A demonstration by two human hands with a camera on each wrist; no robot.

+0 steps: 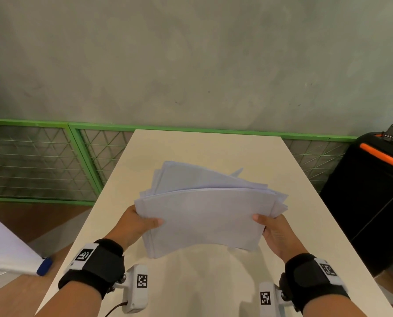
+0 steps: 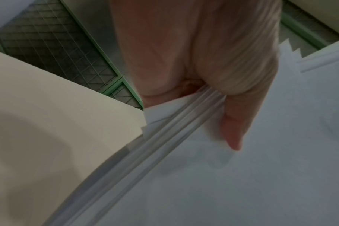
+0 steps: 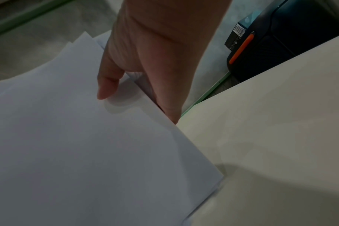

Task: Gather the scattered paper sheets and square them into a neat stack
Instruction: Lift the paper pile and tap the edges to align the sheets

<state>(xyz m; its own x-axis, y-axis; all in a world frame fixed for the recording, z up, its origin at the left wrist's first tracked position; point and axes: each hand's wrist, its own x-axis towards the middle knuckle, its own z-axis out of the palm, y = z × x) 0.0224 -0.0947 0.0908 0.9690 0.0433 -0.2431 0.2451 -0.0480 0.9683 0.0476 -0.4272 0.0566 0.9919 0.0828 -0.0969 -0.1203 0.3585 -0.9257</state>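
Observation:
A loose bundle of white paper sheets (image 1: 204, 216) is held above the cream table (image 1: 191, 289), bowed upward in the middle, its far edges fanned and uneven. My left hand (image 1: 140, 223) grips the bundle's left edge, thumb on top, fingers hidden beneath. My right hand (image 1: 274, 229) grips the right edge the same way. In the left wrist view the thumb (image 2: 234, 130) presses on the sheets (image 2: 242, 175), whose staggered edges show. The right wrist view shows the thumb (image 3: 106, 82) on the top sheet (image 3: 87, 145), with fingers under the stack.
A black case with an orange handle (image 1: 374, 191) stands at the table's right. A green wire-mesh fence (image 1: 42, 161) runs behind the table before a grey wall. A white surface with a blue tip (image 1: 44, 266) lies at the lower left.

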